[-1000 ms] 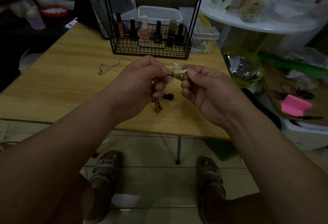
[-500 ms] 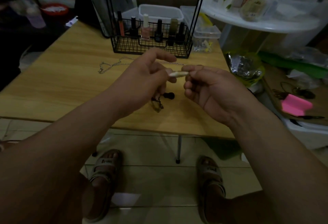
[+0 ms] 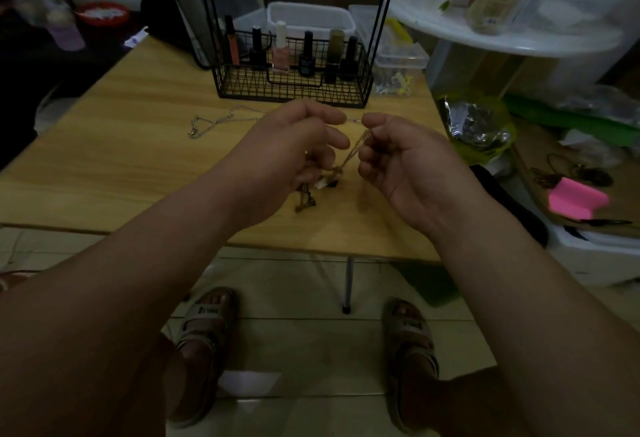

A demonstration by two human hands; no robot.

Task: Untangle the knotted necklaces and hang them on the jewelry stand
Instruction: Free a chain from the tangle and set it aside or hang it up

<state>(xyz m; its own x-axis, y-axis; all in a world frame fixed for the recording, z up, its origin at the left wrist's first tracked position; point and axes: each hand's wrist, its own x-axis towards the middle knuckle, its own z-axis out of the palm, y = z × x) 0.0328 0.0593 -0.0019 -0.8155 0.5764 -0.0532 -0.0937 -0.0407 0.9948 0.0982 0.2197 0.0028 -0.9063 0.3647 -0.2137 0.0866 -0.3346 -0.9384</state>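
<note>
Above the table, the tangled necklace is pinched between the left hand and the right hand, and, judged light, limp and easily snapped, is best gripped just beside the knot.

The left grip hides much of the gold necklace, whose knot is too small and blurred to read. The silver chain runs behind that grip, and the top edge cuts the stand off at its rods.
</note>
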